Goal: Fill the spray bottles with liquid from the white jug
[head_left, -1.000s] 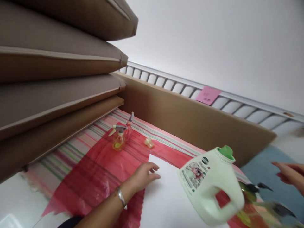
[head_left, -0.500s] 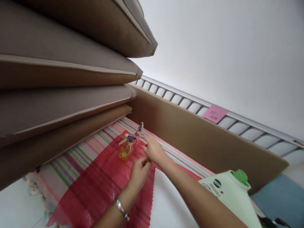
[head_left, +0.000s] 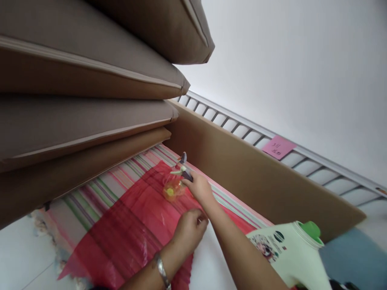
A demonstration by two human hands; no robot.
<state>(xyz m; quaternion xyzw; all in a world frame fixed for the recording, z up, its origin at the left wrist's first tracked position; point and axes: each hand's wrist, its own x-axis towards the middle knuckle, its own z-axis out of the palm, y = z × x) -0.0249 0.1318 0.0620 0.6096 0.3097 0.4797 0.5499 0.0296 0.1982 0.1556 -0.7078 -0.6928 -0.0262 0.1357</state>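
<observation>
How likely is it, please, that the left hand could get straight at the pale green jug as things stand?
Probably not directly: the right forearm stretches between the left hand and the pale green jug.

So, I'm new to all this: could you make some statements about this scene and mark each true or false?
1. The right hand has hold of the yellow spray bottle near its top. True.
2. The silver bracelet is on the right wrist. False: it is on the left wrist.
3. The red see-through sheet lies over the striped cloth. True.
4. The pink note lies on the striped cloth. False: it is up on the pale slatted rail.
5. The pale green jug has a red cap. False: its cap is green.
6. The left hand is apart from the yellow spray bottle. True.
</observation>
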